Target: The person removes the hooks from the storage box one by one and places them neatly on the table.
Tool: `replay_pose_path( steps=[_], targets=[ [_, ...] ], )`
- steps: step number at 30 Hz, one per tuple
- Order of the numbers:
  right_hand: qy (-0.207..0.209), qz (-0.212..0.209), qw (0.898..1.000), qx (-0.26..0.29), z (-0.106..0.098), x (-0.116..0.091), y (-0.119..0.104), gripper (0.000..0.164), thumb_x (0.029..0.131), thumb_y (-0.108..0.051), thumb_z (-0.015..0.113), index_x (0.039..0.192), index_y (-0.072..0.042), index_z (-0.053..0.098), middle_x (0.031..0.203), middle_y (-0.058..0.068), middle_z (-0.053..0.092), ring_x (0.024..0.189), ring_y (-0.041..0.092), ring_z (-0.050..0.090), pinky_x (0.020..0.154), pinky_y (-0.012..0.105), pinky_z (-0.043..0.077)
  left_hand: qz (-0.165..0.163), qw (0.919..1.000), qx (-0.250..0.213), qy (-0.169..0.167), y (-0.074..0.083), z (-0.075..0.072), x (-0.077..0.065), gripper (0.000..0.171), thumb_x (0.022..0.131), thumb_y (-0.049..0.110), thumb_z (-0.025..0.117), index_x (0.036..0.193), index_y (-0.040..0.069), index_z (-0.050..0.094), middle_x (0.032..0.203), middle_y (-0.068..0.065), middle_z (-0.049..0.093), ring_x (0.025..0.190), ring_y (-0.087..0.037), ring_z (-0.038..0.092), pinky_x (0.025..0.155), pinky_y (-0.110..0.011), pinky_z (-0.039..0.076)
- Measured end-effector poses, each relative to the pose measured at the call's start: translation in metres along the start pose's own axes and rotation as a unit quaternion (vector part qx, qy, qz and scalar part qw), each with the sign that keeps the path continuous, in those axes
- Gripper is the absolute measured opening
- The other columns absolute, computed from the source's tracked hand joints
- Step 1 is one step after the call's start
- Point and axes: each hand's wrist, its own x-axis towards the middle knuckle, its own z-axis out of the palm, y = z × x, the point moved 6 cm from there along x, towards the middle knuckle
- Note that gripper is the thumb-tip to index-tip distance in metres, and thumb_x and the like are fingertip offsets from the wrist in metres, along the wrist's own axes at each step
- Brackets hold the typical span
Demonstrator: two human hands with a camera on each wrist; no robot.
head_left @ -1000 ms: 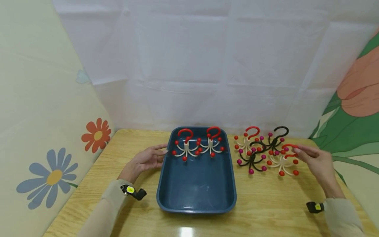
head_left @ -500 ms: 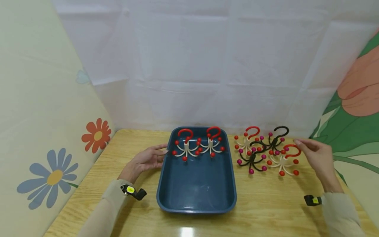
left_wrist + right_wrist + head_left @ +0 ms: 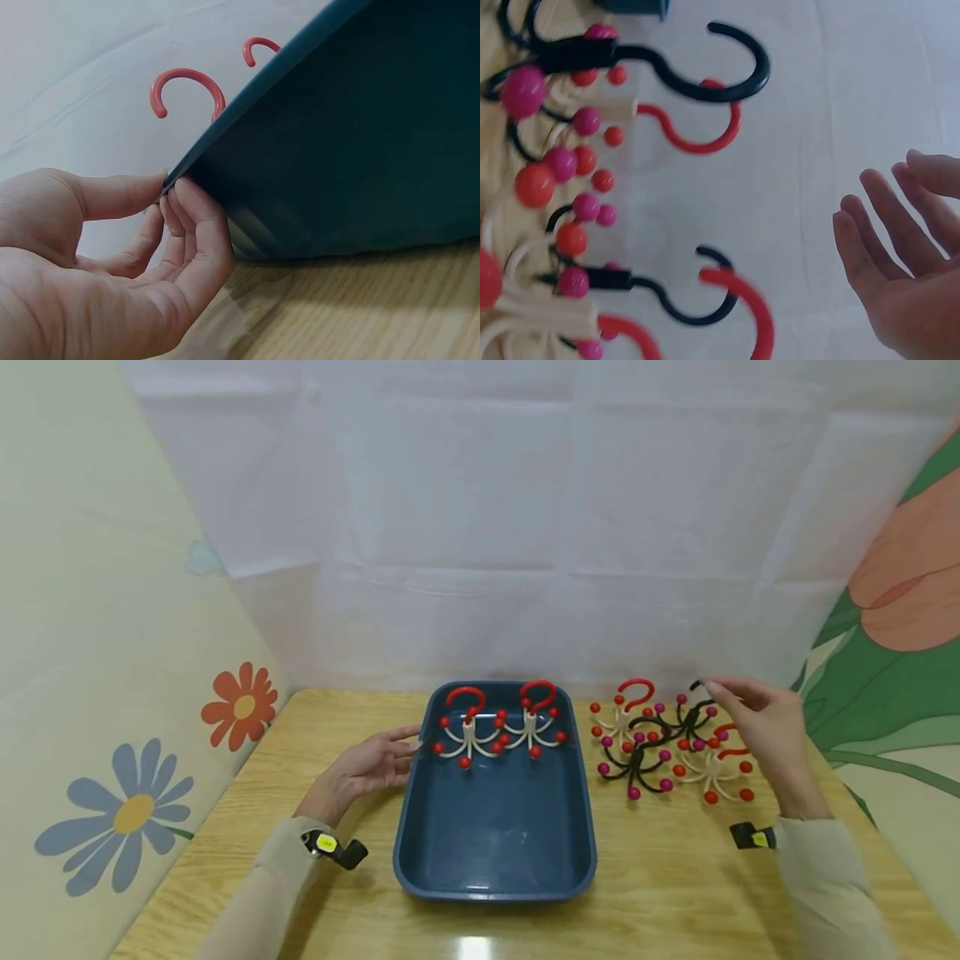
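My left hand (image 3: pixel 371 766) pinches the left rim of a dark blue tray (image 3: pixel 495 835) between thumb and fingers. Inside the tray's far end stand two claw-shaped hangers, a left one (image 3: pixel 468 735) and a right one (image 3: pixel 530 727), cream with red hooks and red balls. On the table to the right is a cluster of the same kind: cream ones (image 3: pixel 710 768) with red hooks, and black ones (image 3: pixel 636 762) with magenta balls. Over the back black hanger (image 3: pixel 691 720) hovers my right hand (image 3: pixel 765 735); in the right wrist view its fingers (image 3: pixel 904 225) are loosely spread, apart from the hooks.
The wooden table (image 3: pixel 667 877) runs back to a white cloth backdrop (image 3: pixel 450 527). Flower-printed panels stand at both sides. The cluster's hangers sit close together, their arms overlapping in view.
My right hand has left the red hook of the front right cream hanger and moved left and back, to the back black hanger. The left hand keeps its hold on the tray.
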Motion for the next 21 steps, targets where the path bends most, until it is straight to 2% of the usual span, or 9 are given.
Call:
replay_pose_path(
  steps=[6,10,12,16,21],
  targets=[
    [-0.025,-0.033,0.999,0.025,0.023,0.006,-0.027,0.043,0.100,-0.041,0.071,0.126,-0.008,0.076,0.104,-0.034,0.070,0.102,-0.006,0.065,0.083,0.011,0.049,-0.004,0.9999,-0.013,-0.005,0.000,-0.002,0.001,0.065,0.111,0.008,0.048,0.168,0.007,0.016,0.112,0.002,0.076,0.100,-0.012,0.072,0.084,-0.031,0.062],
    [-0.047,-0.045,0.998,0.017,0.040,0.009,-0.046,0.044,0.098,-0.046,0.072,0.123,-0.011,0.078,0.106,-0.026,0.073,0.100,-0.003,0.066,0.083,0.015,0.052,-0.003,0.9999,-0.015,-0.006,0.000,-0.002,0.001,0.066,0.111,0.008,0.048,0.168,0.007,0.015,0.111,0.001,0.076,0.099,-0.012,0.072,0.083,-0.031,0.062],
    [-0.065,-0.047,0.997,0.006,0.049,0.011,-0.054,0.044,0.098,-0.049,0.071,0.123,-0.013,0.078,0.112,-0.018,0.075,0.102,-0.003,0.065,0.086,0.019,0.054,-0.004,0.9999,-0.015,-0.006,0.000,-0.002,0.001,0.066,0.111,0.008,0.048,0.168,0.007,0.015,0.111,0.001,0.077,0.098,-0.013,0.072,0.083,-0.031,0.062],
    [-0.123,-0.034,0.992,0.012,0.069,0.015,-0.065,0.046,0.100,-0.049,0.069,0.129,-0.015,0.075,0.128,0.004,0.075,0.110,0.002,0.065,0.103,0.034,0.053,-0.005,0.9998,-0.015,-0.008,0.000,-0.001,0.000,0.065,0.111,0.007,0.046,0.168,0.007,0.014,0.110,0.001,0.077,0.097,-0.012,0.073,0.083,-0.031,0.062],
    [-0.176,-0.013,0.984,0.032,0.092,0.023,-0.071,0.045,0.099,-0.046,0.072,0.132,-0.015,0.073,0.135,0.009,0.072,0.117,0.020,0.068,0.106,0.045,0.054,-0.006,0.9998,-0.018,0.000,0.000,-0.001,0.000,0.063,0.111,0.007,0.046,0.167,0.008,0.017,0.111,0.001,0.077,0.098,-0.012,0.073,0.083,-0.031,0.062]
  ],
)
